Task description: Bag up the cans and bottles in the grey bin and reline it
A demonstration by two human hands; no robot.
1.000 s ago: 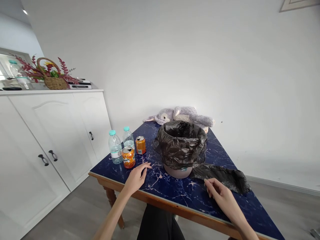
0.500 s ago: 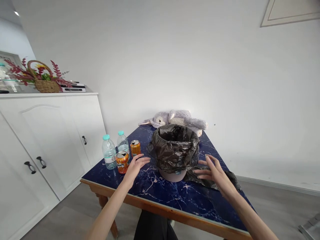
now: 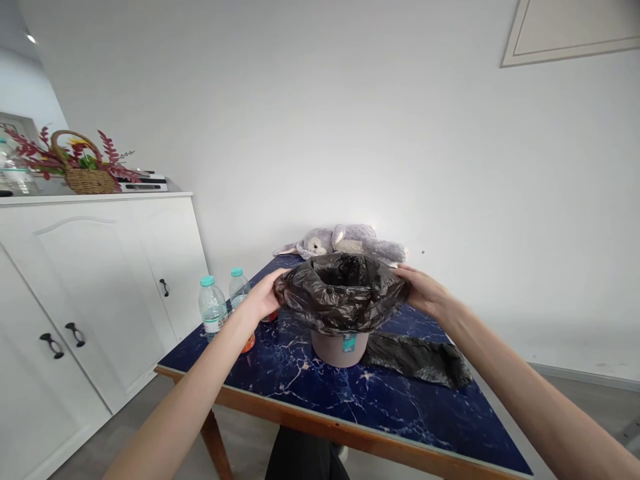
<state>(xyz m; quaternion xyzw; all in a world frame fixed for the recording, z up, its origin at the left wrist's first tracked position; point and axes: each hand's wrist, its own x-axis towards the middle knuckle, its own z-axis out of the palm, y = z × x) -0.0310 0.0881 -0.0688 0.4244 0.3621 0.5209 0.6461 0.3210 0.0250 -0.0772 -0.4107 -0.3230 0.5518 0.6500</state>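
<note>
A black garbage bag (image 3: 340, 303) lines a grey-brown trash bin (image 3: 335, 350), its edge folded out over the rim. My left hand (image 3: 267, 292) is closed on the bag's left edge, and my right hand (image 3: 420, 287) grips the edge on the opposite side. Between them the bag is stretched wide to both sides. A teal label (image 3: 349, 343) shows on the bin's front below the plastic. Another black plastic bag (image 3: 423, 360) lies flat on the table to the right of the bin.
Two clear bottles with teal caps, a nearer bottle (image 3: 213, 307) and a farther bottle (image 3: 239, 287), stand left; orange cans are mostly behind my left arm. A grey plush toy (image 3: 350, 240) lies behind the bin on the blue table (image 3: 320, 400). A white cabinet (image 3: 125, 267) stands left.
Both hands have gone from beside the bin to the bag's edges and taken hold. The bag's fold is now pulled outward and up, baring more of the bin's front.
</note>
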